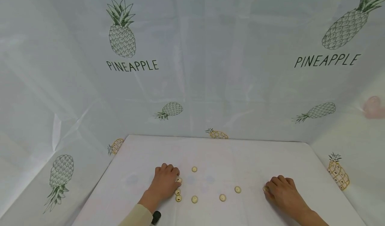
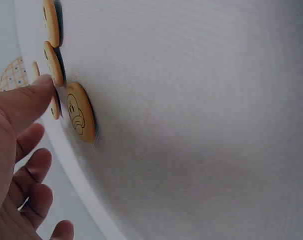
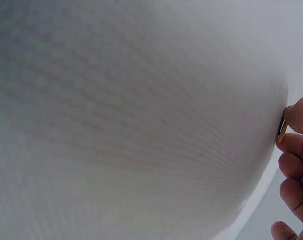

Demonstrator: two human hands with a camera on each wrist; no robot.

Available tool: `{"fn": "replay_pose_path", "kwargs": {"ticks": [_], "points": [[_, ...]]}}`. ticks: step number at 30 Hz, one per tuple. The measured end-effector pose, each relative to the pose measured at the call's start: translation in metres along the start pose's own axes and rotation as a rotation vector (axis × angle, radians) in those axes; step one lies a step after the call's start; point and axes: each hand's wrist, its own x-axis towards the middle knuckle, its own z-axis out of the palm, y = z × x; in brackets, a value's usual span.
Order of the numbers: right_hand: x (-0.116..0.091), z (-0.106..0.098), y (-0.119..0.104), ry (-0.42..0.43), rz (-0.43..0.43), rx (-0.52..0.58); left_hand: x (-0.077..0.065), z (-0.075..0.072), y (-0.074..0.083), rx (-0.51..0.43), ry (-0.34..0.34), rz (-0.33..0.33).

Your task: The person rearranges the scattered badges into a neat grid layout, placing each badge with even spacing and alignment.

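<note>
Several small round wooden discs with drawn faces lie on the white table. My left hand (image 1: pixel 164 182) is low over the table on the left, beside a short row of them. Its thumb tip is right at one wooden disc (image 2: pixel 55 106), with the fingers loosely bent and apart from it. Nearer the left wrist camera lies another face disc (image 2: pixel 81 113); two more discs (image 2: pixel 53 63) line up past the thumb. On the right, my right hand (image 1: pixel 283 194) pinches a wooden disc (image 3: pixel 282 131) between thumb and index finger, at the table surface.
Between the hands are scattered discs: one farther back (image 1: pixel 194 169), one nearer me (image 1: pixel 194 199), and a pair toward the right (image 1: pixel 222 197). A black object (image 1: pixel 156 216) shows by the left sleeve. Pineapple-print sheeting (image 1: pixel 210 69) surrounds the table (image 1: pixel 240 159).
</note>
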Motion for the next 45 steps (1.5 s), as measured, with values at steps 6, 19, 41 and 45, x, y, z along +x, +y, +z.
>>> {"fn": "replay_pose_path", "kwargs": {"ticks": [6,19,41,45], "points": [[-0.002,0.0,0.0,-0.003,0.009,0.006,-0.001,-0.002,0.001,-0.01,-0.008,-0.01],[-0.002,0.005,0.001,0.009,-0.007,0.016,-0.001,0.006,-0.006,-0.028,-0.017,0.048],[0.0,0.004,0.001,0.05,-0.023,0.028,0.001,0.008,-0.002,0.019,0.016,0.052],[0.0,0.004,0.001,0.04,-0.025,0.025,0.0,0.009,-0.002,0.02,0.02,0.048]]}}
